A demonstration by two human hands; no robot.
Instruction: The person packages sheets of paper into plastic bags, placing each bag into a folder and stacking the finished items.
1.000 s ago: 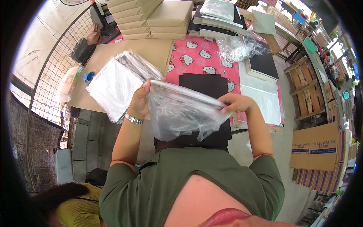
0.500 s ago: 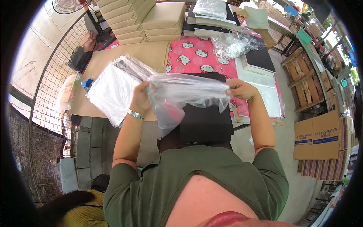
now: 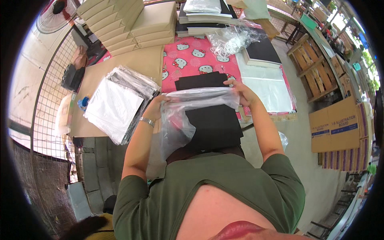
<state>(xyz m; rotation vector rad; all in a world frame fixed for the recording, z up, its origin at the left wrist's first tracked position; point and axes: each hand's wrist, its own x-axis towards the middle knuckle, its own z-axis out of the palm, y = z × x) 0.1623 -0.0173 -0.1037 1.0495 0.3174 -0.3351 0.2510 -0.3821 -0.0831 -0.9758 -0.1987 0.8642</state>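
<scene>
A clear plastic bag (image 3: 204,96) is stretched crosswise in front of me, its loose lower part hanging down on the left side. My left hand (image 3: 157,107) is closed around its left end, and my right hand (image 3: 243,93) pinches the right end. Beneath the bag, black sheets (image 3: 214,127) lie from the table edge toward my lap, with more black sheets (image 3: 200,81) showing beyond it. To the left of my left hand rests a pile of plastic-wrapped white and black sheets (image 3: 114,105).
Brown wrapped packages (image 3: 154,20) are stacked at the back left. Thick black-covered blocks (image 3: 262,52) and crumpled plastic (image 3: 236,42) lie at the back right, near flat clear plastic sleeves (image 3: 264,90). A blue tape roll (image 3: 83,103) sits far left. Cardboard boxes (image 3: 334,124) stand on the right.
The bag has been lowered slightly toward me and straightened, its near part drooping further. My right hand has shifted a little left and its fingers have changed position. The view has turned slightly.
</scene>
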